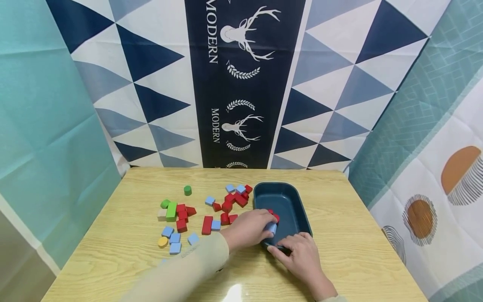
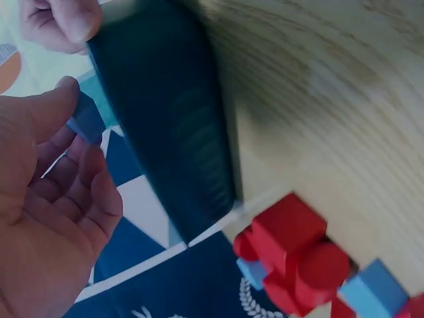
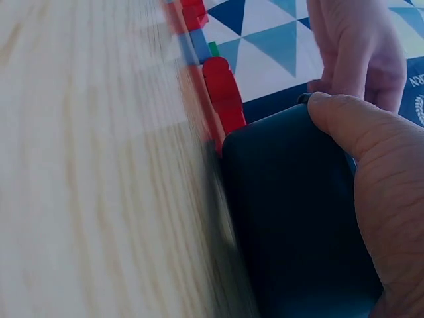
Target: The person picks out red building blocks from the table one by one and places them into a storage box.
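A dark blue tray [image 1: 282, 187] stands right of the middle of the table, with a few red blocks [image 1: 276, 217] inside near its left wall. My left hand [image 1: 247, 230] reaches over that left wall and pinches a light blue block [image 2: 86, 119] between thumb and fingers, just above the tray. At the tray's near end, my right hand [image 1: 301, 256] grips the rim, its thumb [image 3: 338, 116] on the outer side in the right wrist view. The right fingertips bend over the rim into the tray.
Left of the tray lie scattered red blocks [image 1: 240, 199], light blue blocks [image 1: 175, 248], a green block [image 1: 171, 211], a green cylinder [image 1: 187, 190], a yellow disc [image 1: 162, 242] and a pale wooden block [image 1: 162, 215]. A patterned cloth [image 1: 158, 96] hangs behind the table.
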